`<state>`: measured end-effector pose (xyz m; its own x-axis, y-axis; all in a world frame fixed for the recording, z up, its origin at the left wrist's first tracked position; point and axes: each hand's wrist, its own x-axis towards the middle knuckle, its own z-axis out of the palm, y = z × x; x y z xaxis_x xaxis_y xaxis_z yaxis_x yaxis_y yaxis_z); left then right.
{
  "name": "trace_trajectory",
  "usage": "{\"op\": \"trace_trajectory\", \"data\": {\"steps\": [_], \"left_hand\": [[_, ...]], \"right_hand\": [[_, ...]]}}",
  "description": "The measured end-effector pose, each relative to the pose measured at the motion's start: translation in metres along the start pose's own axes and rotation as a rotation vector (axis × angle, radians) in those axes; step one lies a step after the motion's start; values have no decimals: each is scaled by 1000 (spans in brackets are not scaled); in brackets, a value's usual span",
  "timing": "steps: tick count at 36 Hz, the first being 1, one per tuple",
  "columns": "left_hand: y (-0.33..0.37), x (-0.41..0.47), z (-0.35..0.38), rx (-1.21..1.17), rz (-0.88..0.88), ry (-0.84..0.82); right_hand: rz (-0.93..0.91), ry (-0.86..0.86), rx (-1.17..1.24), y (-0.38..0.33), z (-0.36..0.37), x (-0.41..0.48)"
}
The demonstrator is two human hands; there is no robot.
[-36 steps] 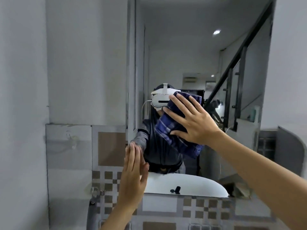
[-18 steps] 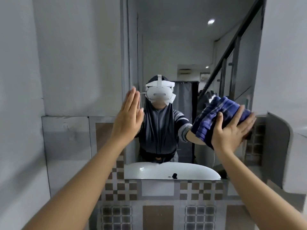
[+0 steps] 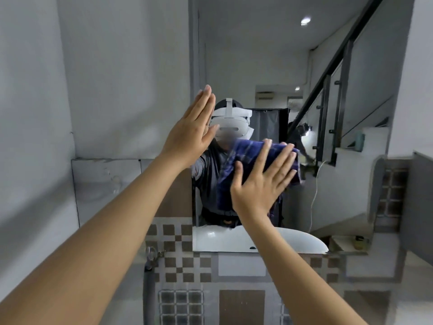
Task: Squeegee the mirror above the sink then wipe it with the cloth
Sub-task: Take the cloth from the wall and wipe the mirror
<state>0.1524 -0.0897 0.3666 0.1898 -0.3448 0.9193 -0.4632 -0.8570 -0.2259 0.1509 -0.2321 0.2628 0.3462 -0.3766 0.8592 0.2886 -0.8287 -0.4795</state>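
Note:
The mirror [image 3: 269, 66] hangs on the wall straight ahead and reflects a person wearing a white headset. My right hand [image 3: 260, 184] lies flat on a blue checked cloth [image 3: 239, 158], pressing it against the lower middle of the glass. My left hand [image 3: 189, 134] rests flat with fingers together on the mirror's left edge, holding nothing. No squeegee is in view. The sink shows only as a white reflection [image 3: 234, 238] along the mirror's bottom.
Brown and white checked tiles [image 3: 178, 259] cover the wall under the mirror. A metal tap fitting with a grey hose [image 3: 151, 256] sits at the lower left. Plain white wall [image 3: 105, 78] lies left of the mirror, and a stair rail [image 3: 339, 66] shows in the reflection.
My right hand has slid the cloth left from the mirror's right side toward the middle. My left hand has stayed flat at the left edge, a little higher than before.

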Motion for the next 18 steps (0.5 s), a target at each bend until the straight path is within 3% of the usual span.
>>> {"op": "trace_trajectory", "data": {"steps": [6, 13, 15, 18], "left_hand": [[0, 0, -5, -14, 1, -29], [13, -10, 12, -1, -73, 29], [19, -17, 19, 14, -93, 47], [26, -28, 30, 33, -112, 53]], "right_hand": [[-325, -141, -84, -23, 13, -28], [-1004, -279, -272, 45, 3, -34], [-1075, -307, -339, 76, -9, -25], [-1019, -277, -397, 124, -29, -8]]}}
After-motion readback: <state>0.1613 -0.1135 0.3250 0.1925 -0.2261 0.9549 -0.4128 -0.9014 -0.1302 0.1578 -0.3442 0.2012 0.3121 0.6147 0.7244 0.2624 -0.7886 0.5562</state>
